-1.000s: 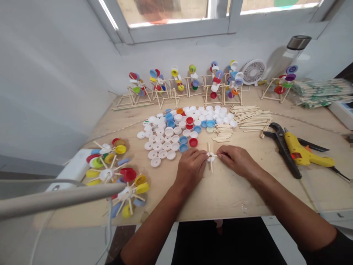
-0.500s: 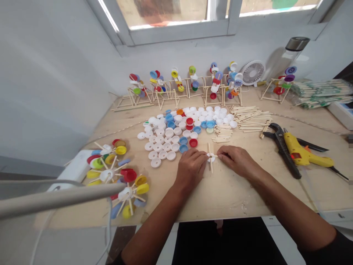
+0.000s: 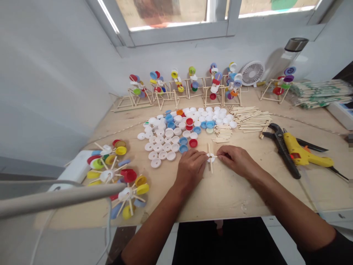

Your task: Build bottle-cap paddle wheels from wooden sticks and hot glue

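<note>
A white bottle cap (image 3: 211, 159) lies on the table between my hands, with wooden sticks (image 3: 209, 147) pointing out of it like spokes. My left hand (image 3: 191, 164) pinches the stick on the cap's left side; its fingertips cover most of that stick. On the opposite side my right hand (image 3: 233, 158) pinches another stick, of which a short length (image 3: 216, 156) shows beside the cap. Two more sticks point away from me and toward me, free of my fingers. Both hands rest low, close to the tabletop.
Loose bottle caps (image 3: 167, 146) and piles of sticks (image 3: 250, 118) lie beyond my hands. To the right are a yellow glue gun (image 3: 306, 152) and black cutters (image 3: 285, 152). Spoked cap wheels (image 3: 127, 193) sit at left, near a grey bar (image 3: 63, 198). Framed wheels (image 3: 215, 86) line the back.
</note>
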`<state>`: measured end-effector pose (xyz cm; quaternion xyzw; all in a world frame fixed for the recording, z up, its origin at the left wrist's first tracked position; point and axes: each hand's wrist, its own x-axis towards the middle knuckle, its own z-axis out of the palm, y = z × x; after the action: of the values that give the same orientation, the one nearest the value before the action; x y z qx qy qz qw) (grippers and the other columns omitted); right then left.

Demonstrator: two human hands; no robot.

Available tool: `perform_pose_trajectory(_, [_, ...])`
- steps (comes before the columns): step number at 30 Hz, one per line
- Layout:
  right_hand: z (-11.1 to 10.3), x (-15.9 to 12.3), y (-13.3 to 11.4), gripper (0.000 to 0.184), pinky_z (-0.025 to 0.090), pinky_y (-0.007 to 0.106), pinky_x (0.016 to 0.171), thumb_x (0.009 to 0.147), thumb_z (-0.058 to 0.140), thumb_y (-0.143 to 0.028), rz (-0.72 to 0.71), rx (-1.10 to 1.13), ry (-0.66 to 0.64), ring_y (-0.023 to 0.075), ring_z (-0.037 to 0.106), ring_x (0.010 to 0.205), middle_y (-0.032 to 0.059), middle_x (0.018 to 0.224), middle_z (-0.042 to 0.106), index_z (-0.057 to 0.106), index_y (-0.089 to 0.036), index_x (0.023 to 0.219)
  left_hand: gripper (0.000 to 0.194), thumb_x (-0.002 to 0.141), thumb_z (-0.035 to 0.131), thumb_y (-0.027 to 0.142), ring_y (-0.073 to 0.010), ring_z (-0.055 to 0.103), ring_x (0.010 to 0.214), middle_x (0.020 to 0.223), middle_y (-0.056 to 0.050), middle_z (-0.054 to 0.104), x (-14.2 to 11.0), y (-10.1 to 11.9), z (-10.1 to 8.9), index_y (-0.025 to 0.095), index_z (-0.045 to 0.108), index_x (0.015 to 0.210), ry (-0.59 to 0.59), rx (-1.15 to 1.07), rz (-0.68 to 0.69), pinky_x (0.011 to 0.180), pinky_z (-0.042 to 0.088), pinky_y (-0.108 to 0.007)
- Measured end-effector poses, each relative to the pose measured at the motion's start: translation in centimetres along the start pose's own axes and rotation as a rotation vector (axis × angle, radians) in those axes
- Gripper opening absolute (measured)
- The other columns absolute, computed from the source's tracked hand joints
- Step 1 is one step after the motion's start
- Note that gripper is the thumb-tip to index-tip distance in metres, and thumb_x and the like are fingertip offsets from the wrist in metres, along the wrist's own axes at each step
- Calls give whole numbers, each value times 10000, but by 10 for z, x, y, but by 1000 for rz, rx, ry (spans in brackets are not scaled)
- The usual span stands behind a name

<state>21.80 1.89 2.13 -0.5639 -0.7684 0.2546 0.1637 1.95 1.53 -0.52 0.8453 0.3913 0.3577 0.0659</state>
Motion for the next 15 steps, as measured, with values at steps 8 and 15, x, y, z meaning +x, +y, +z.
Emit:
perform_pose_trajectory(8, [0, 0, -1, 130, 357, 224, 613, 819, 490, -210, -7, 4, 3, 121, 535, 674, 6, 772, 646, 618, -194, 809, 176, 849, 497, 127, -185, 610, 846, 899, -31, 723, -1, -1, 2, 199, 657, 840, 10, -5, 8, 734, 445, -344])
perform_pose_trajectory(15, [0, 0, 0, 121, 361, 226, 620, 817, 498, -203, -16, 7, 8, 123, 537, 684, 7, 769, 641, 618, -194, 803, 164, 846, 504, 130, -189, 608, 844, 905, -26, 722, -1, -1, 2, 198, 653, 833, 7, -20, 1, 751, 451, -351])
